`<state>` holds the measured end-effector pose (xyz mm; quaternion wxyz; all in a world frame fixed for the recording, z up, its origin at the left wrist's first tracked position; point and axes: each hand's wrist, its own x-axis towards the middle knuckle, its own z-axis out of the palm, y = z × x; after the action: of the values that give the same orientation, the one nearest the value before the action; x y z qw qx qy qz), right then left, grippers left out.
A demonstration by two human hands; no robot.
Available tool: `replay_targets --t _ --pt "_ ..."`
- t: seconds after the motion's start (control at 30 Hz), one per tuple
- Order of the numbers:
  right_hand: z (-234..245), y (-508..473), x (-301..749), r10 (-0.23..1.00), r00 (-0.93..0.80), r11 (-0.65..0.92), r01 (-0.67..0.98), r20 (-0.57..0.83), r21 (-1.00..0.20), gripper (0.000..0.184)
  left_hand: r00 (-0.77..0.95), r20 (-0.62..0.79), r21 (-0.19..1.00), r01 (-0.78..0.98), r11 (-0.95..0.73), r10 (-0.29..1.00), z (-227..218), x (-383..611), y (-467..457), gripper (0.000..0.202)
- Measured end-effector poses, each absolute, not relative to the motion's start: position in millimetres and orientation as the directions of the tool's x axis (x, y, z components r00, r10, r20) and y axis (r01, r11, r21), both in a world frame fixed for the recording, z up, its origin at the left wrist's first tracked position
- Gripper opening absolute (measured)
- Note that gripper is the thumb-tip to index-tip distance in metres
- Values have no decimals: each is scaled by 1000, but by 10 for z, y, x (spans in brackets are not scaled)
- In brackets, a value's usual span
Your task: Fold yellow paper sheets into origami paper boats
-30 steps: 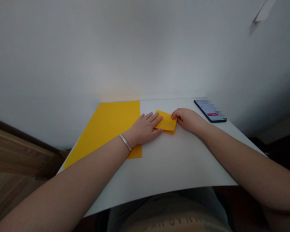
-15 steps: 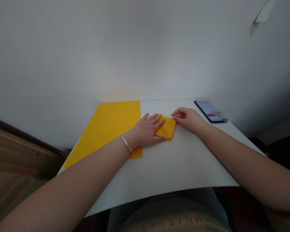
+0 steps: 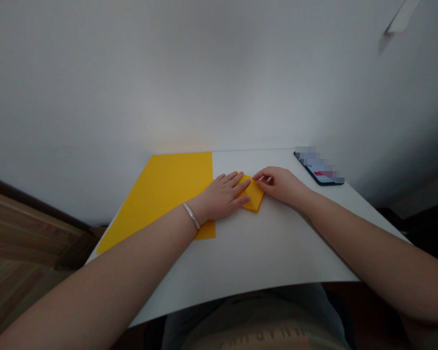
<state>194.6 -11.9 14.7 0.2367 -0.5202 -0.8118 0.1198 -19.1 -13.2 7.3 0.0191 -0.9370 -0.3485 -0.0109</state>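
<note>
A small folded piece of yellow paper (image 3: 254,197) lies on the white table between my hands. My left hand (image 3: 224,195), with a silver bangle at the wrist, rests flat on its left part, fingers spread. The thumb and fingers of my right hand (image 3: 275,182) pinch the paper's upper right corner, which is partly hidden by the fingertips. Under my left wrist and forearm lies a large flat yellow sheet (image 3: 171,189).
A phone (image 3: 321,170) with a lit screen lies at the table's right back edge. The white table (image 3: 277,248) meets a pale wall (image 3: 219,73) at its far side. Wooden furniture (image 3: 29,248) stands to the left, below table height.
My right hand has moved a little left, bringing the folded paper's right corner inward over the rest. My left thumb has shifted up onto the paper; the left hand otherwise stays in place.
</note>
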Motion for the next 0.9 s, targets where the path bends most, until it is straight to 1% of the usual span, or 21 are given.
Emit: replay_targets --t 0.07,0.1,0.13,0.23,0.37,0.57,0.7,0.9 --pt "136 -126 1928 824 -479 558 780 303 -283 26 741 39 -26 671 -741 670 71 -169 -127 60" --pt "126 -128 1921 790 -528 602 765 312 -229 31 734 47 -23 678 -734 677 70 -159 -125 62" --pt "115 -129 1914 765 -561 632 749 317 -199 35 728 57 -16 685 -729 683 68 -151 -124 64" --pt "81 -129 1897 740 -590 662 725 322 -193 43 712 96 16 698 -716 696 58 -140 -116 65" --pt "44 -110 1885 739 -594 663 724 318 -190 47 686 144 57 714 -698 714 46 -141 -104 64" --pt "28 -78 1881 747 -593 655 734 301 -177 50 674 137 55 726 -685 726 76 -139 -121 64" --pt "97 -93 1884 759 -593 639 757 268 -135 45 652 133 53 747 -662 746 74 -154 -125 63" --pt "215 -113 1936 842 -499 516 855 206 -40 32 585 180 67 795 -603 791 14 -200 -85 60"
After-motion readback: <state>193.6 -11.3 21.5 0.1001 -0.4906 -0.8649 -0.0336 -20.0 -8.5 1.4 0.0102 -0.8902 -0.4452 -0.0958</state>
